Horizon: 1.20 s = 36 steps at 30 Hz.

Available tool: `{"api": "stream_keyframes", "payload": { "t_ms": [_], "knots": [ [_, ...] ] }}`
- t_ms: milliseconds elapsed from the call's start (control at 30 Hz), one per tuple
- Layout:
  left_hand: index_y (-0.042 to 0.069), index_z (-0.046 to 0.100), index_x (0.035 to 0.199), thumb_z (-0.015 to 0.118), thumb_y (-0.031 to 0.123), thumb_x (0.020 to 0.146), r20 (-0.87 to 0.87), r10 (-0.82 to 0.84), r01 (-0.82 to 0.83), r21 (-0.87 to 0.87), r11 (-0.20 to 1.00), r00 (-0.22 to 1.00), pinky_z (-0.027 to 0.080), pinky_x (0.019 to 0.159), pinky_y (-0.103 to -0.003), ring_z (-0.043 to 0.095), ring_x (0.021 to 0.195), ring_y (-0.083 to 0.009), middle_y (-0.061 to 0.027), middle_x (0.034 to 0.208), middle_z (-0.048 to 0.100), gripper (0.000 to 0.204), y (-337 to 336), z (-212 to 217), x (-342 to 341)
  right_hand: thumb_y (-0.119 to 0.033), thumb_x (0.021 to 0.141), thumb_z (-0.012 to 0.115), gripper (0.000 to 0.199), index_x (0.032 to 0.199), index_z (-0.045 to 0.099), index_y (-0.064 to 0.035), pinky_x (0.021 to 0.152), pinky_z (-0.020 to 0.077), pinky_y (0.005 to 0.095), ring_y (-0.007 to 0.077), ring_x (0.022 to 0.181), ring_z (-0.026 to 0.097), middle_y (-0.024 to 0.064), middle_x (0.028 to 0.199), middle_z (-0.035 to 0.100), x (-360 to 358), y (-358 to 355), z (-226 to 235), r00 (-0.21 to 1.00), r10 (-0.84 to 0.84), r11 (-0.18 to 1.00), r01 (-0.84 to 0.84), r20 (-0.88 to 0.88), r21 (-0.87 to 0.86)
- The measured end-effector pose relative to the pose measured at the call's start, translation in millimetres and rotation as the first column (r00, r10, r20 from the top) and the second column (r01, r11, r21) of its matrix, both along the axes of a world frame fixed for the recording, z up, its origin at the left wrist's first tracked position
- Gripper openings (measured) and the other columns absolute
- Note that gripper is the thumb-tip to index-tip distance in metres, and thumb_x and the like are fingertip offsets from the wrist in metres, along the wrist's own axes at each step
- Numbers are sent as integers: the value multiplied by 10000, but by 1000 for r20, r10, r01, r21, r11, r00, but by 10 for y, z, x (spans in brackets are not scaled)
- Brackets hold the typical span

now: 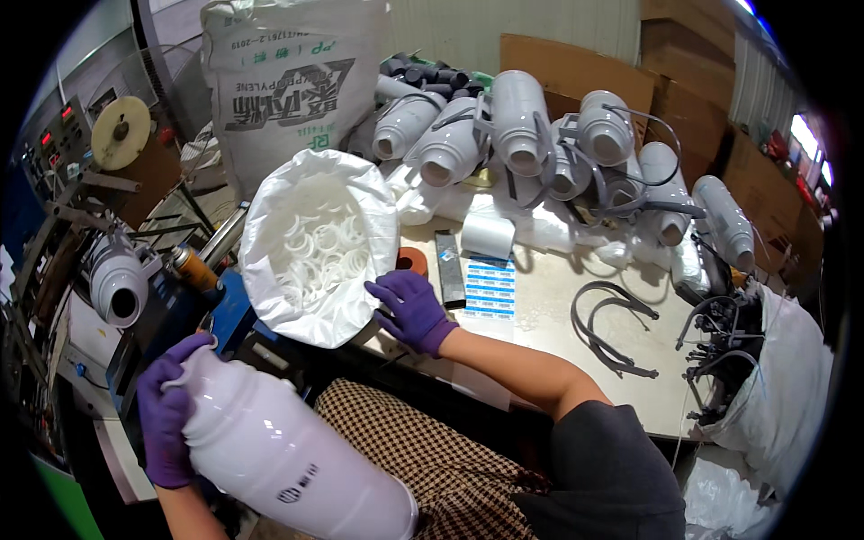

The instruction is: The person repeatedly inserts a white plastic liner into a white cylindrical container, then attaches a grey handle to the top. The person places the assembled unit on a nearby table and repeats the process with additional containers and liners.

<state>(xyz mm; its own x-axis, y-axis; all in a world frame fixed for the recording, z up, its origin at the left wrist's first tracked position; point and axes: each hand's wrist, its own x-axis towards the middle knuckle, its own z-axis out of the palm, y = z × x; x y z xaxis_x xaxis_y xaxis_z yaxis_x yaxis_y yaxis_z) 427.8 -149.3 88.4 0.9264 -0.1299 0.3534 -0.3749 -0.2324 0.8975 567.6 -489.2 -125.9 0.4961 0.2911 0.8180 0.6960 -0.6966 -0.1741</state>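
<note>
A large pale, glossy flask body (288, 441) lies tilted across my lap, its narrow neck toward the upper left. My left hand (171, 409), in a purple glove, is closed around that neck end. My right hand (412, 312), also gloved in purple, rests at the right rim of a white sack (261, 216). Its fingers are stretched out and a little apart over the rim, with nothing visible in them. Inside the sack lie many thin white plastic rings (328, 243).
Several finished-looking flasks (520, 121) with dark handles line the table's back. Two curved grey straps (612, 328) lie at right, near a sack of dark handles (783, 360). Blue-white labels (490, 288), a tape roll (487, 236) and an orange canister (193, 267) are nearby. A machine stands left.
</note>
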Motion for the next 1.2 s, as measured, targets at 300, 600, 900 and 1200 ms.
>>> {"api": "stream_keyframes", "payload": {
  "t_ms": [300, 600, 900, 1200],
  "knots": [
    [2, 615, 1313, 615, 509, 955, -341, -82, -72, -415, 907, 936, 556, 941, -380, 682, 1077, -237, -130, 1234, 679, 620, 498, -1250, -67, -456, 854, 670, 346, 956, 763, -139, 800, 543, 469, 315, 950, 725, 123, 966, 753, -848, -3128, 200, 102, -963, 258, 630, -250, -733],
    [20, 619, 1280, 663, 300, 999, -474, -96, -123, -409, 904, 875, 511, 928, -297, 628, 1023, -129, -54, 1140, 673, 400, 785, -1634, 240, -85, 960, 590, 213, 1150, 635, 1, 869, 529, 366, 223, 866, 616, 102, 953, 618, -1412, -4567, -194, 768, -629, 735, 637, -118, 233],
    [-7, 642, 1001, 608, 272, 972, -196, -137, -3, -585, 811, 971, 486, 862, -285, 596, 933, -140, -54, 1020, 617, 282, 198, -1284, -99, -159, 1027, 490, 448, 1452, 398, -51, 558, 452, 247, 96, 518, 439, -32, 675, 411, -1071, 0, 1101, 516, 835, 336, -200, -192, 920],
    [19, 603, 980, 702, 318, 860, -130, -131, 53, -483, 874, 983, 502, 1053, -416, 614, 1206, -314, -239, 1381, 570, 337, 495, -848, -690, -237, 1034, 518, 247, 1160, 584, -34, 546, 455, 291, 119, 463, 468, 16, 658, 499, -911, 1879, 1243, 250, 903, 429, -486, -349, 761]
  ]
}}
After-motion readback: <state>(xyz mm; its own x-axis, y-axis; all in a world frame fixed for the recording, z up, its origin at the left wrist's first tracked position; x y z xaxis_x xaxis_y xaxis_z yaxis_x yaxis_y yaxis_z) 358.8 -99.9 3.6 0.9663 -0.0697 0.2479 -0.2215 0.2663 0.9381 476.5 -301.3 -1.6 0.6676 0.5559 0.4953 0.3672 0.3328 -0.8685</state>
